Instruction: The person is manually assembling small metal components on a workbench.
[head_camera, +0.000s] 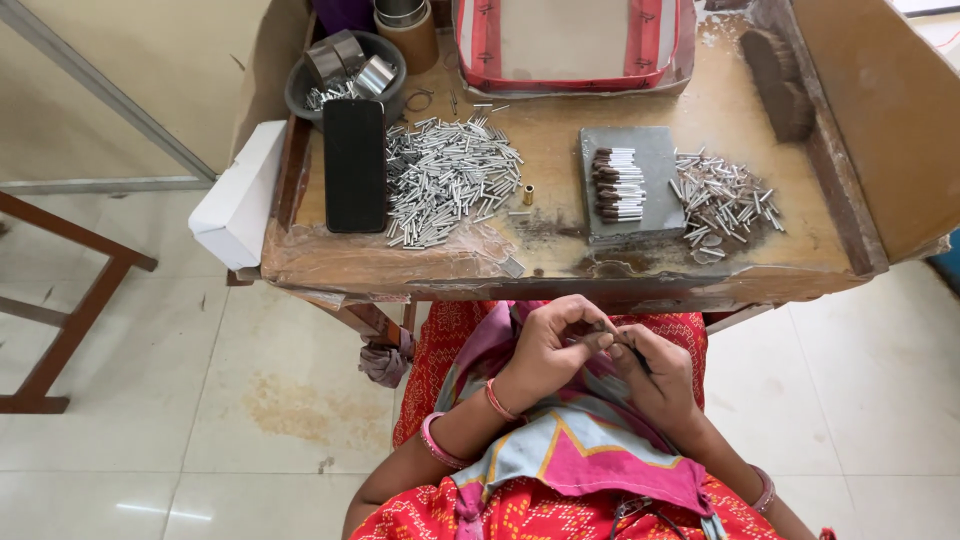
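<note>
Many metal tubes (335, 93) fill the dark bowl (300, 95).

Left of counter (560, 262): loose heap of short metal tubes (448, 178) lying beside flat black rectangular block (354, 165).
Right: grey slab (650, 150) carrying row of dark-tipped tubes (618, 185).

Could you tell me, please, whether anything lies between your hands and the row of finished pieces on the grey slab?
Only the table's raised front edge. Both hands, left hand and right hand, are below it over the lap; the row on the grey slab lies uncovered.
</note>
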